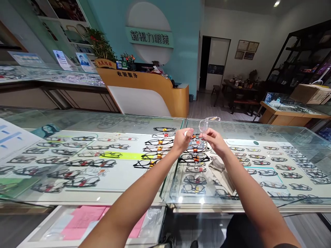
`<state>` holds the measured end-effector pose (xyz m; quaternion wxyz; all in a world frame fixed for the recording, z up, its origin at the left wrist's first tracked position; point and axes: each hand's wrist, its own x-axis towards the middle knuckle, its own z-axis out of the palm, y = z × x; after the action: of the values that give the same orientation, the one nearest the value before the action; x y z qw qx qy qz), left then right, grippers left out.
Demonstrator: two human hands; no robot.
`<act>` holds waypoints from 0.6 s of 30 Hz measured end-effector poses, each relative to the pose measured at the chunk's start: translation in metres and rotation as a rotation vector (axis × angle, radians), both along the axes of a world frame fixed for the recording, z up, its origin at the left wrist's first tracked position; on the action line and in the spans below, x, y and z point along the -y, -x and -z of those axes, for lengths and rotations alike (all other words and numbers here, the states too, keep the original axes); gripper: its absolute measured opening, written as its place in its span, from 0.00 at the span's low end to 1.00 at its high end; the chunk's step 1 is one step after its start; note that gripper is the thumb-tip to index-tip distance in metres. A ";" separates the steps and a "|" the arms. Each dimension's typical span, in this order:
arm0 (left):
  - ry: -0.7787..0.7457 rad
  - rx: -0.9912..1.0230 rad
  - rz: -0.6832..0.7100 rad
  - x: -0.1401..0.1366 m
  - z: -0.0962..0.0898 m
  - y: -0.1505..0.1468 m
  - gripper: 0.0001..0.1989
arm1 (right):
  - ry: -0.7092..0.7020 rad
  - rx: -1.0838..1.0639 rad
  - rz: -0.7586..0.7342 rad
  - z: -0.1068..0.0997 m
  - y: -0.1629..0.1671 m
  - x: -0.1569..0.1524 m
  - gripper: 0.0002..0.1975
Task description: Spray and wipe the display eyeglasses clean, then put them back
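Above the glass counter, my right hand (216, 142) pinches a pair of clear-framed eyeglasses (203, 126) by its lower edge, with the frame standing up over the fingertips. Just to the left, my left hand (181, 140) is closed, its thumb on top. A small white bit shows at its fingers, too small to name. Below both hands, dark eyeglasses with orange tags (194, 157) lie in a column in the case. A crumpled grey-beige cloth (221, 175) rests on the glass under my right forearm.
The glass display counter (121, 193) holds many rows of eyeglasses. An open drawer (33, 237) with pink papers (85, 220) juts out below at the left. Beyond stands a wooden cashier desk (178, 100). A cardboard box (307, 93) sits on another case at right.
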<state>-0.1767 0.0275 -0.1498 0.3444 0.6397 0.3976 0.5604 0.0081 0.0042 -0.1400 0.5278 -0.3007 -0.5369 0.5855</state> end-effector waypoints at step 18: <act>-0.195 -0.382 -0.020 0.013 -0.002 -0.001 0.29 | 0.118 -0.262 -0.122 -0.003 0.010 0.009 0.20</act>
<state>-0.1759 0.0143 -0.1475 0.1934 0.7606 0.4059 0.4683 -0.0018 -0.0052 -0.1367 0.5383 -0.2190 -0.4452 0.6812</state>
